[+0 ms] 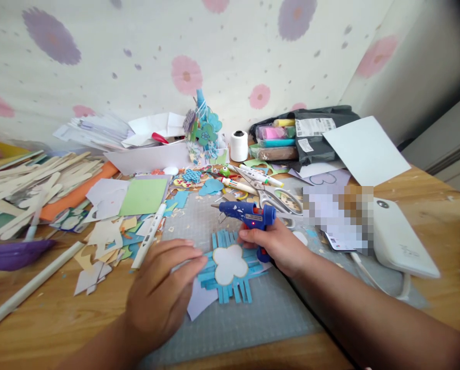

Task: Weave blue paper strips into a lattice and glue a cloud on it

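A white four-lobed paper flower (231, 265) lies on crossed blue paper strips (222, 294) on the grey cutting mat (253, 318). My right hand (278, 246) is wrapped round the handle of a blue glue gun (245, 211), whose nozzle points left above the strips. To the left of the flower, the fingertips of my left hand (166, 282) rest at the ends of the blue strips, its fingers close together and bent. Whether they pinch anything cannot be made out. A piece of lilac paper (201, 298) shows beneath the strips, beside my left hand.
Large scissors (278, 199) and markers lie behind the glue gun. Paper scraps (104, 237), a white pen (148, 236) and wooden sticks (40, 180) cover the left. On the right are a white power bank (405, 239) with a cable and a partly blurred phone. A thread spool (238, 146) stands behind.
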A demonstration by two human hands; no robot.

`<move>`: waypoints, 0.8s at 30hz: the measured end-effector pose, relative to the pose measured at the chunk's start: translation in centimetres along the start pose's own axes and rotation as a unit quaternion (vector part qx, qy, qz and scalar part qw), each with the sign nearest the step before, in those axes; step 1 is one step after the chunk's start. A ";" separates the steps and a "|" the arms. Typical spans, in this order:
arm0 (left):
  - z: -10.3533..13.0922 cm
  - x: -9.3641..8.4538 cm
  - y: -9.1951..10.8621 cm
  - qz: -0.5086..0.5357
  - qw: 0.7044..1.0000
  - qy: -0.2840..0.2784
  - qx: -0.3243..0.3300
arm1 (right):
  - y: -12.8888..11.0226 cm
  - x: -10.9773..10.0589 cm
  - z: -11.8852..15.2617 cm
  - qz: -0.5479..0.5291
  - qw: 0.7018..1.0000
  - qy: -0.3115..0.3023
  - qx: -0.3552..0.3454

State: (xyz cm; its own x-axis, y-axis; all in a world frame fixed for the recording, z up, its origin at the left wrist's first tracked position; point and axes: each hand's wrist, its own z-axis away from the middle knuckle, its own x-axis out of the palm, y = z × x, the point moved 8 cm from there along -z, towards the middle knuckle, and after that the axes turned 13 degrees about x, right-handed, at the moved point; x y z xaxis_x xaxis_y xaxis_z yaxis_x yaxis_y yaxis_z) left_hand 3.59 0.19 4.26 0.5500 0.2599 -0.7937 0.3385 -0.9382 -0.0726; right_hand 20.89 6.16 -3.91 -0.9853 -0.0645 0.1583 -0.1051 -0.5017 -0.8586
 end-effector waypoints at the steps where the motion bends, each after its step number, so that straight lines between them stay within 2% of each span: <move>1: 0.1 -0.2 0.3 -0.003 1.000 -0.009 0.005 | 0.0 0.0 0.0 -0.004 1.000 0.000 0.003; 2: 0.2 0.4 0.9 0.005 0.999 -0.046 0.023 | 0.0 0.0 0.0 -0.007 1.000 0.000 0.002; 4: 0.7 3.0 2.4 0.018 0.981 -0.183 0.059 | -0.1 0.0 0.1 -0.017 1.000 0.000 -0.003; 5: 1.0 4.1 2.8 0.019 0.973 -0.224 0.061 | -0.2 0.0 0.1 -0.024 1.000 0.000 -0.004; 8: 1.5 6.4 3.5 0.034 0.958 -0.278 0.062 | -0.2 0.0 0.2 -0.041 0.999 0.002 -0.002; 12: 1.8 7.4 3.3 0.061 0.954 -0.290 0.046 | -0.1 -0.1 0.1 -0.040 0.999 -0.001 0.000; 18: 1.9 6.9 3.2 0.077 0.950 -0.299 0.048 | -0.2 -0.1 0.2 -0.043 0.999 -0.008 -0.007; 22: 1.2 4.9 2.2 0.057 0.972 -0.228 -0.006 | -0.8 -0.4 0.6 -0.073 0.997 0.007 -0.021; 24: 0.7 4.4 2.1 0.025 0.977 -0.212 -0.017 | -1.3 -0.6 0.9 -0.090 0.995 0.009 -0.039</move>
State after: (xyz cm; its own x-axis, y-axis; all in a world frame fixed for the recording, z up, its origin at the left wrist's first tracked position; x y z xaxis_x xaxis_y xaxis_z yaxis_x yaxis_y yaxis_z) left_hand 6.14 -0.81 0.18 0.2028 0.0884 -0.9752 0.3475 -0.9376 -0.0127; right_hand 21.78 6.10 -2.45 -0.9514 0.0362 0.3058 -0.2904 -0.4356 -0.8520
